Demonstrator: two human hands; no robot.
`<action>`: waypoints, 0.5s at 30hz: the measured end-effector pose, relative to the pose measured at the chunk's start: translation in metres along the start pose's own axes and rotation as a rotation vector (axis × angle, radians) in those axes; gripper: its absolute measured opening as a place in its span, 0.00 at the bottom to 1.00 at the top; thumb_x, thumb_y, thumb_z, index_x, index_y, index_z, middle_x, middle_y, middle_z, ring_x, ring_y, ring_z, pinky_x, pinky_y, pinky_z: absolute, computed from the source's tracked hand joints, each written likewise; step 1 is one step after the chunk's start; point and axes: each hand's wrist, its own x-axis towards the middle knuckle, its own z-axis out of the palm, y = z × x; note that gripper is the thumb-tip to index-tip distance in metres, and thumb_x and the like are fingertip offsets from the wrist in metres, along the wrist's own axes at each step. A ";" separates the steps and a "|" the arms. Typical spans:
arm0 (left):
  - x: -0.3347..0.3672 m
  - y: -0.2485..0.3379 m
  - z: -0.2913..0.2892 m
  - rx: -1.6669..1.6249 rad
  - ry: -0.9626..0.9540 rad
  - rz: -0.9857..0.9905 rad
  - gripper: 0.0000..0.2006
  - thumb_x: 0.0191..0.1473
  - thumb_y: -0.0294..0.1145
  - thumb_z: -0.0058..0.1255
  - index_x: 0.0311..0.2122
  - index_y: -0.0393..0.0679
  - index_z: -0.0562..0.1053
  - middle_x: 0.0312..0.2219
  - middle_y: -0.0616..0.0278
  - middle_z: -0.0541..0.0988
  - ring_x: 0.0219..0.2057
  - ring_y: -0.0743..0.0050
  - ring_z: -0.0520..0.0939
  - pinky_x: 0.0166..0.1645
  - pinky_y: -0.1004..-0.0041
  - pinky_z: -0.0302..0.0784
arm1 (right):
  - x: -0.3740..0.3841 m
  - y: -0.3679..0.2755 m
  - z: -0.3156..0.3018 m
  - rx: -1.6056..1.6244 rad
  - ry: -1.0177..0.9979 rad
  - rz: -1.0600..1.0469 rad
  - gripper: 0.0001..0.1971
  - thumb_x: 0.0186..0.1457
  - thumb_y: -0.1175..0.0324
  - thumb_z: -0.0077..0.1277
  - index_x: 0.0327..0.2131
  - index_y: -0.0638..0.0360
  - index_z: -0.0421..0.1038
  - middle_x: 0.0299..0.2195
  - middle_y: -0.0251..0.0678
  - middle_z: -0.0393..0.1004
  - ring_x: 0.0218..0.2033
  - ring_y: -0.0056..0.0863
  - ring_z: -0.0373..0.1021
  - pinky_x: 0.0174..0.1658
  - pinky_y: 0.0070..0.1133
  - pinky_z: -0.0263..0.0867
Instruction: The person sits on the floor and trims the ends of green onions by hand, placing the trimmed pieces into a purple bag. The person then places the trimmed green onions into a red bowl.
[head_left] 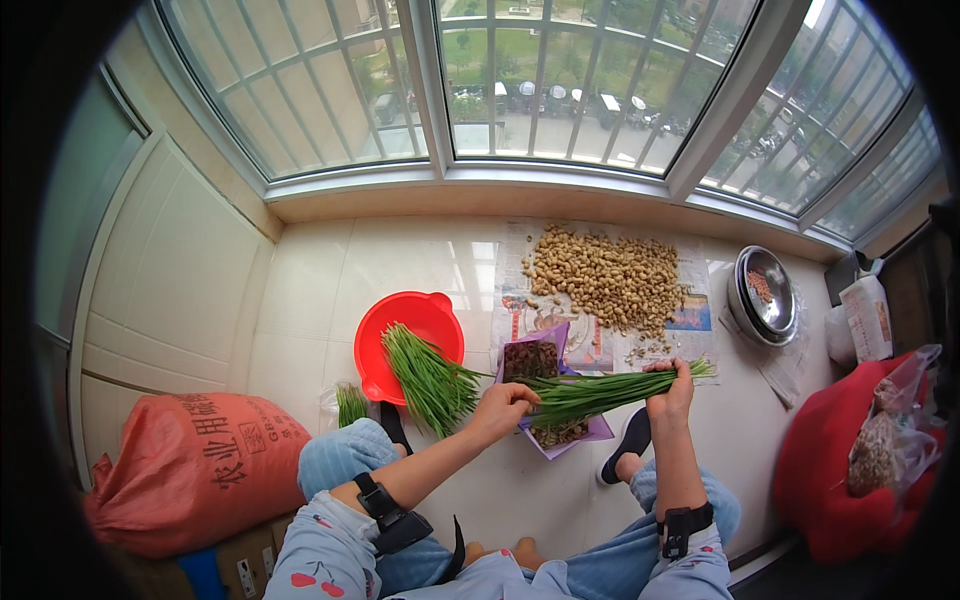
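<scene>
My right hand [672, 390] is closed around a bunch of garlic chives [600, 393], held level above the floor with its pale ends pointing right. At the bunch's left end my left hand [505, 410] pinches with thumb and fingers on the leaf tips. Beneath the bunch are two purple-edged containers: one holds dark brown scraps [530, 358], the other lighter scraps [560, 432], partly covered by the leaves. To the left, more chives [425, 375] lean out of a red plastic basin [440, 318] onto the floor. A smaller green bundle [350, 403] lies near my left knee.
Unshelled peanuts [605, 278] spread over newspaper [512, 275] by the window. Stacked metal bowls [768, 285] at right hold some reddish kernels. A full orange woven sack [200, 465] stands at left. At right, a red bundle [815, 455] has a clear plastic bag [890, 440] on it.
</scene>
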 end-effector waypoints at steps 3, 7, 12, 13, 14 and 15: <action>-0.004 0.010 -0.008 0.257 0.052 0.048 0.07 0.44 0.23 0.47 0.30 0.38 0.75 0.20 0.62 0.76 0.23 0.78 0.76 0.29 0.78 0.69 | -0.024 0.000 0.014 -0.190 -0.254 0.046 0.07 0.54 0.69 0.41 0.24 0.56 0.61 0.19 0.29 0.64 0.22 0.23 0.63 0.31 0.26 0.64; -0.011 0.015 -0.010 0.512 0.120 0.439 0.10 0.40 0.23 0.51 0.32 0.40 0.74 0.39 0.57 0.75 0.42 0.64 0.74 0.46 0.70 0.66 | -0.056 0.032 0.034 -0.379 -0.270 0.063 0.04 0.53 0.72 0.45 0.27 0.58 0.62 0.20 0.30 0.64 0.21 0.21 0.64 0.26 0.23 0.67; -0.031 0.011 0.029 -0.055 -0.359 0.322 0.49 0.41 0.35 0.63 0.59 0.38 0.40 0.53 0.52 0.57 0.56 0.65 0.58 0.60 0.68 0.53 | -0.101 0.080 0.043 -0.426 -0.391 0.237 0.05 0.53 0.71 0.49 0.30 0.60 0.64 0.22 0.31 0.67 0.22 0.21 0.67 0.26 0.19 0.66; -0.039 0.009 0.035 0.000 -0.299 0.216 0.48 0.40 0.34 0.64 0.59 0.38 0.42 0.54 0.53 0.54 0.57 0.68 0.55 0.61 0.70 0.50 | -0.108 0.087 0.046 -0.408 -0.409 0.251 0.05 0.54 0.71 0.49 0.29 0.60 0.64 0.22 0.31 0.67 0.22 0.21 0.67 0.26 0.18 0.66; -0.042 0.009 0.040 -0.001 -0.206 0.233 0.46 0.41 0.33 0.62 0.58 0.39 0.42 0.51 0.54 0.57 0.53 0.68 0.61 0.56 0.71 0.57 | -0.113 0.094 0.049 -0.430 -0.390 0.245 0.06 0.53 0.70 0.49 0.29 0.61 0.65 0.23 0.31 0.68 0.23 0.21 0.67 0.26 0.18 0.66; -0.042 0.009 0.044 0.001 -0.116 0.207 0.45 0.41 0.32 0.61 0.58 0.40 0.43 0.48 0.54 0.61 0.49 0.68 0.67 0.52 0.73 0.65 | -0.117 0.099 0.051 -0.440 -0.385 0.235 0.06 0.53 0.70 0.49 0.29 0.61 0.65 0.23 0.32 0.68 0.23 0.21 0.67 0.26 0.18 0.66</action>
